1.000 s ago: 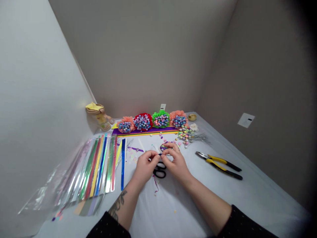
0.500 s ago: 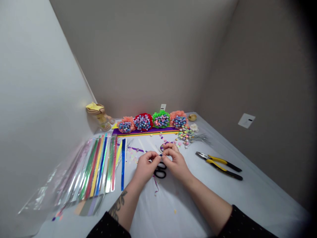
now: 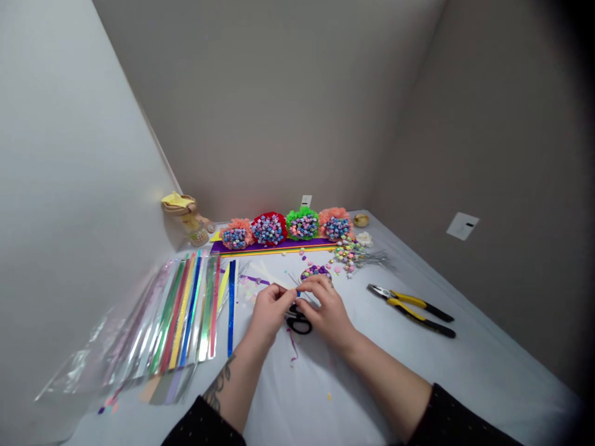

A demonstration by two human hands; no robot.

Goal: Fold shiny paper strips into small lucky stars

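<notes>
My left hand is closed in a pinch of thumb and forefinger above the middle of the table. A small blue strip of paper shows between its fingertips and those of my right hand. The right thumb and fingers curve round the strip from the other side. Black-handled scissors lie under my hands, their blades hidden. Just beyond my right fingers is a small round dish filled with purple and pink folded paper stars.
Shiny coloured paper strips in clear plastic lie at left, beside a blue glitter strip. Yellow-black pliers rest at right. Along the back wall stand star-filled tissue flowers, loose stars and thin wires.
Both hands have shifted slightly left, and my right fingers have spread a little. More of the blue strip and of the dish of stars now shows.
</notes>
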